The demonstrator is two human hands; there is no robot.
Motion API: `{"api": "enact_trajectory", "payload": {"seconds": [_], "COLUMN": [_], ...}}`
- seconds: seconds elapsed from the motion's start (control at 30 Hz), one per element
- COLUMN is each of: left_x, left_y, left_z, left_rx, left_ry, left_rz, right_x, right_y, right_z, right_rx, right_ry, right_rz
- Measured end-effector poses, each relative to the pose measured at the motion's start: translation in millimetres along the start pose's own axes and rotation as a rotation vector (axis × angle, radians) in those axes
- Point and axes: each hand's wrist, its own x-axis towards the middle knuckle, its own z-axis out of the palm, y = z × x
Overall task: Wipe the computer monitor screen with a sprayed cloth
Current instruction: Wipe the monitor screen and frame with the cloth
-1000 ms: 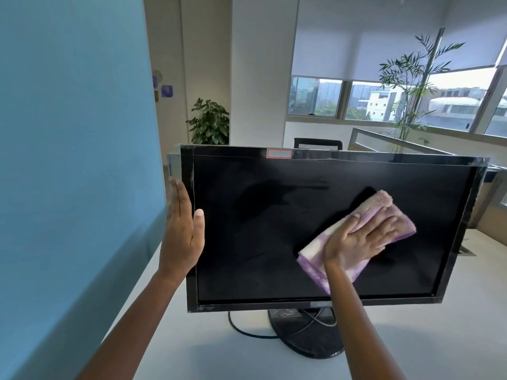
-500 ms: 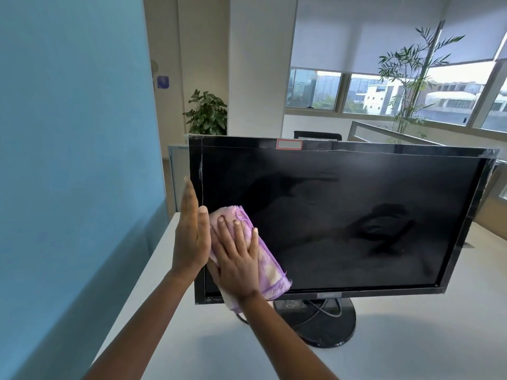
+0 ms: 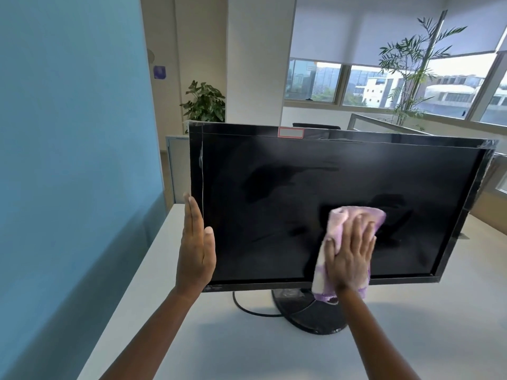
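The fingers (image 3: 356,231) of my right hand (image 3: 349,259) are straight and spread a little. They press flat on the cloth (image 3: 338,216) and do not curl round it. The cloth is pink and purple. It lies on the lower right part of the dark screen (image 3: 274,201), under my palm. Its top sticks out above my fingertips. Its bottom end hangs down past the bottom edge of the monitor (image 3: 329,139), in front of the round black stand (image 3: 310,318).

My left hand (image 3: 195,250) is flat too, with its fingers straight and close together, pointing up. It rests on the left edge of the monitor, low down, with the thumb lying on the front of the black frame. It holds nothing.

There is a lot of dark screen between my two hands. There is more between the cloth and the right edge, and above the cloth up to the top edge.

A black cable (image 3: 247,308) curls out from the stand across the white bench (image 3: 247,349). The bench spreads wide in front of the stand and to its right. A blue wall (image 3: 68,160) stands close on the left of my left hand, so room is tight on that side.
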Motion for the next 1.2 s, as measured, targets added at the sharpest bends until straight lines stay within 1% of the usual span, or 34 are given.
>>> {"api": "enact_trajectory", "payload": {"seconds": [0.07, 0.17, 0.23, 0.3, 0.33, 0.4, 0.6, 0.73, 0.83, 0.9, 1.0, 1.1, 1.13, 1.2], "left_x": [-1, -3, -4, -4, -4, -3, -4, -4, -5, -5, -5, -13, -18, -27], "left_y": [0, -1, 0, 0, 1, 2, 1, 4, 6, 6, 10, 19, 22, 26], "left_z": [1, 1, 1, 2, 3, 4, 2, 2, 2, 0, -3, -2, -1, 5], "left_rx": [-0.005, -0.008, -0.012, -0.016, -0.018, -0.024, -0.019, -0.010, -0.004, 0.009, 0.011, 0.020, 0.051, 0.114], "left_ry": [-0.001, -0.006, -0.004, 0.003, 0.006, 0.008, 0.009, 0.010, 0.012, 0.005, 0.001, 0.048, 0.072, 0.094], "left_rz": [-0.011, -0.035, -0.051, -0.060, -0.063, -0.069, -0.080, -0.101, -0.117, -0.117, -0.138, -0.171, -0.147, -0.076], "right_x": [-6, -10, -8, -8, -10, -19, -68, -92, -107, -116, -119, -114, -111, -105], "right_y": [6, -7, -27, -52, -65, -95, -176, -209, -226, -228, -214, -193, -185, -166], "right_z": [0, 2, 1, 0, 0, 0, 5, 1, -8, -13, -26, -49, -57, -68], "right_rx": [0.158, 0.354, 0.444, 0.480, 0.484, 0.496, 0.473, 0.483, 0.562, 0.633, 0.793, 1.052, 1.155, 1.284], "right_ry": [-0.020, 0.057, 0.108, 0.121, 0.111, 0.065, -0.136, -0.307, -0.327, -0.388, -0.470, -0.516, -0.531, -0.586], "right_rz": [0.280, 0.615, 0.773, 0.850, 0.852, 0.802, 0.547, 0.489, 0.435, 0.411, 0.433, 0.494, 0.531, 0.566]}}
